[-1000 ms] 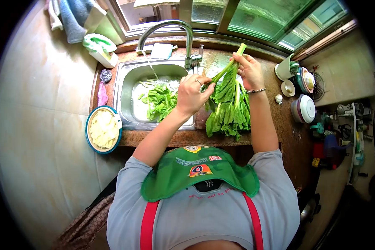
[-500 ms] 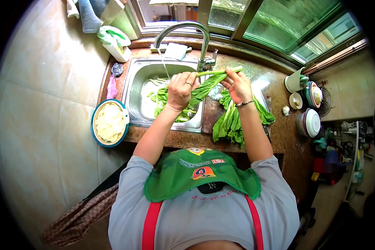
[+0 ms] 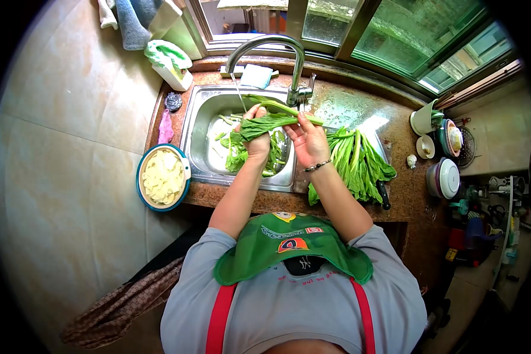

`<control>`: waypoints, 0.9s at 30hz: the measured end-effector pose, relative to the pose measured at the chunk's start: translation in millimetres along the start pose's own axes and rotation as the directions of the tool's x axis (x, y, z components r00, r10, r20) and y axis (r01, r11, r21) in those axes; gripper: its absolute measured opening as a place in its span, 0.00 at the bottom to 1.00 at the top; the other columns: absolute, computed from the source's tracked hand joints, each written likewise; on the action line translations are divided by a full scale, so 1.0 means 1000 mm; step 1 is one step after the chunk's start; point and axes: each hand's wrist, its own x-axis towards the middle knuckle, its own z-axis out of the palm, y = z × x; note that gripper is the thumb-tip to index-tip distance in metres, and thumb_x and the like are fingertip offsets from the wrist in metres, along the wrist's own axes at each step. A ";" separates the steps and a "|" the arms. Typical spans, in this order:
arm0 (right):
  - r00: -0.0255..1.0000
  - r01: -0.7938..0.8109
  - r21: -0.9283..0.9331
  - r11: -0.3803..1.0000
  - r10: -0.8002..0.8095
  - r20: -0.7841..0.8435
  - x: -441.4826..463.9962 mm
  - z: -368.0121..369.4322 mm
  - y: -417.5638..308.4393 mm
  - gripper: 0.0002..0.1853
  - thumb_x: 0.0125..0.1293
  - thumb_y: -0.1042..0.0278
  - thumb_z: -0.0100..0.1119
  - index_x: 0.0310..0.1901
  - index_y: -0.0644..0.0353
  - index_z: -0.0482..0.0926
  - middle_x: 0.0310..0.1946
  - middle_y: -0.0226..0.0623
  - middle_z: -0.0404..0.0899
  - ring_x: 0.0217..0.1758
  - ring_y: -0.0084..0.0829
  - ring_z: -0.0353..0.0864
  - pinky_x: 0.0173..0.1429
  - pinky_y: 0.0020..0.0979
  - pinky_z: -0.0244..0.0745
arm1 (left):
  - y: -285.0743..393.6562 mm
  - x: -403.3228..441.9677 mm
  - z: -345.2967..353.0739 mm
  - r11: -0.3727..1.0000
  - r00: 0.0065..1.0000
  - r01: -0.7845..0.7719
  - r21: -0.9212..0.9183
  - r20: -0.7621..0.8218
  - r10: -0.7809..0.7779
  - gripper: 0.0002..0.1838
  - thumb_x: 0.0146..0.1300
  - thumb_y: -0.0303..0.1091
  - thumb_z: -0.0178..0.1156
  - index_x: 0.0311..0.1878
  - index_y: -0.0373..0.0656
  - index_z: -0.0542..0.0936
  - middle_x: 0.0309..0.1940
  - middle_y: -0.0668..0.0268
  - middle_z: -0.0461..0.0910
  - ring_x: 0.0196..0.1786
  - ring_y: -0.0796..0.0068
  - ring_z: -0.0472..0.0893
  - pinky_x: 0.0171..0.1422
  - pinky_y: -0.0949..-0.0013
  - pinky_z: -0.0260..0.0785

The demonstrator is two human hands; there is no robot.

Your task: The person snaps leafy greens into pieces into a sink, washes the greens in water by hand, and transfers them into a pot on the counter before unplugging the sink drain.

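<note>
My left hand (image 3: 256, 137) is closed around the leafy part of a green leaf stalk (image 3: 268, 124), above the right half of the steel sink (image 3: 202, 112). With its fingertips my right hand (image 3: 308, 140) pinches the pale stem end of that stalk, over the sink's right rim. Cut greens (image 3: 237, 156) lie in the sink below, partly hidden by my left hand. To the right of my right hand a bunch of leafy greens (image 3: 357, 159) rests on the counter, with a black knife handle (image 3: 384, 196) sticking out beside it.
Water runs from the curved faucet (image 3: 265, 40) into the sink. A bowl of pale slices (image 3: 163, 177) stands left of the sink. At the right are a garlic bulb (image 3: 411, 160), a small bowl (image 3: 425, 147) and a lidded container (image 3: 448, 178). Windows line the back.
Both hands have moved left with the stalk, from over the bunch on the counter to over the sink. The view has shifted, and the knife handle has come into sight.
</note>
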 end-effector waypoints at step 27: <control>0.924 -0.015 -0.526 0.851 0.212 0.318 0.033 -0.018 -0.055 0.11 0.64 0.75 0.60 0.45 0.57 0.70 0.44 0.41 0.82 0.47 0.30 0.82 0.49 0.35 0.80 | 0.039 0.080 -0.067 0.894 0.517 0.019 0.448 0.761 -0.392 0.09 0.59 0.33 0.66 0.39 0.38 0.84 0.26 0.72 0.80 0.27 0.88 0.73 0.32 0.80 0.64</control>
